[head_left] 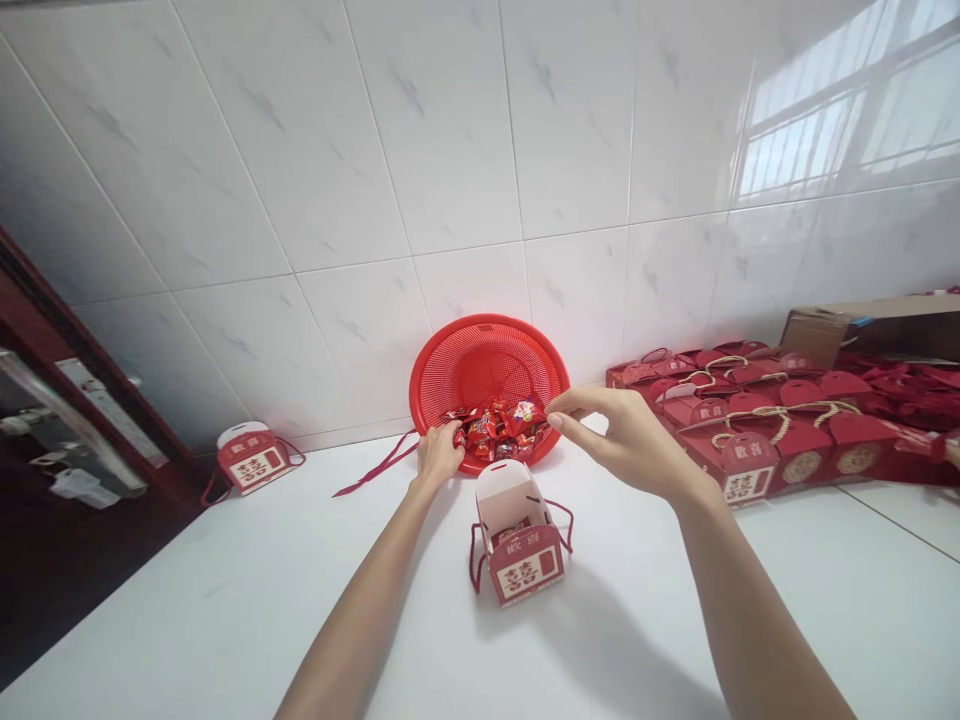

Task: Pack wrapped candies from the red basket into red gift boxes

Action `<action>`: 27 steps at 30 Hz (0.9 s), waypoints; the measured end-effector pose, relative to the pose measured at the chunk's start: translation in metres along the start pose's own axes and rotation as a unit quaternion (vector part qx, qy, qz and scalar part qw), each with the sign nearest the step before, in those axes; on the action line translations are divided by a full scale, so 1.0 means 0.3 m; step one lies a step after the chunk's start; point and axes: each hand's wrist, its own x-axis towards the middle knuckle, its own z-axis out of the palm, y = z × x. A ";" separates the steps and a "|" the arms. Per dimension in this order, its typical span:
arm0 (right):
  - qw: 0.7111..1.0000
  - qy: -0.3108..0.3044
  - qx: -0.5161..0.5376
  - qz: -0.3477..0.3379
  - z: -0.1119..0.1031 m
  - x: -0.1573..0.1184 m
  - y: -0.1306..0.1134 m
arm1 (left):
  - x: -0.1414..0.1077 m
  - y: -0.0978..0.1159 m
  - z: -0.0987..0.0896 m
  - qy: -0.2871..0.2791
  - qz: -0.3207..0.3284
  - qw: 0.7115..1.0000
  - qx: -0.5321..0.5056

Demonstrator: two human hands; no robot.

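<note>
A red mesh basket (491, 335) leans against the wall, with red-wrapped candies (491, 425) in its lower part. My left hand (440, 452) is at the basket's lower left rim, its fingertips among the candies; whether it grips one is hidden. Over the right side of the rim, my right hand (607, 430) has thumb and fingers brought close together, and what they hold, if anything, is too small to tell. Between my forearms stands an open red and white box (525, 570) with dark red cord handles and some wrapped pieces inside.
Another red and white box (255, 460) stands at the left by the wall. Rows of closed red boxes (802, 450) with cord handles fill the right side. Behind them is a cardboard carton (817, 335) beside dark red items. A red ribbon (375, 468) lies left of the basket.
</note>
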 end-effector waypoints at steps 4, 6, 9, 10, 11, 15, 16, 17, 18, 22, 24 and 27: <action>1.000 -0.008 -0.003 0.001 0.000 0.000 -0.006 | -0.017 -0.022 -0.004 0.014 0.004 1.000 0.006; 1.000 -0.013 -0.006 0.005 0.003 0.000 -0.006 | -0.023 -0.035 -0.001 0.014 0.004 1.000 0.019; 1.000 -0.022 -0.009 0.010 0.010 0.001 -0.004 | -0.027 -0.045 0.012 0.022 0.012 0.999 0.030; 1.000 -0.024 -0.010 0.011 0.012 0.001 -0.003 | -0.026 -0.045 0.017 0.026 0.013 0.999 0.031; 1.000 -0.025 -0.012 0.012 0.014 0.001 -0.002 | -0.025 -0.043 0.021 0.028 0.014 0.999 0.032; 0.999 -0.031 -0.017 0.018 0.017 -0.001 0.003 | -0.018 -0.029 0.031 0.025 0.012 0.999 0.038; 0.999 -0.033 -0.017 0.019 0.016 -0.001 0.004 | -0.017 -0.026 0.031 0.025 0.012 0.999 0.039; 0.999 -0.033 -0.017 0.020 0.015 -0.001 0.005 | -0.017 -0.024 0.031 0.026 0.012 0.999 0.039; 0.999 -0.034 -0.017 0.020 0.014 -0.001 0.006 | -0.018 -0.023 0.030 0.029 0.012 0.999 0.037; 0.999 -0.030 -0.023 0.010 0.012 -0.001 0.008 | -0.025 -0.028 0.028 0.034 0.009 0.999 0.015; 0.999 -0.033 -0.027 0.008 0.013 0.002 0.008 | -0.030 -0.033 0.027 0.031 0.012 0.999 -0.011; 0.998 -0.050 -0.029 0.011 0.019 0.007 0.009 | -0.037 -0.032 0.021 0.048 0.027 0.996 -0.070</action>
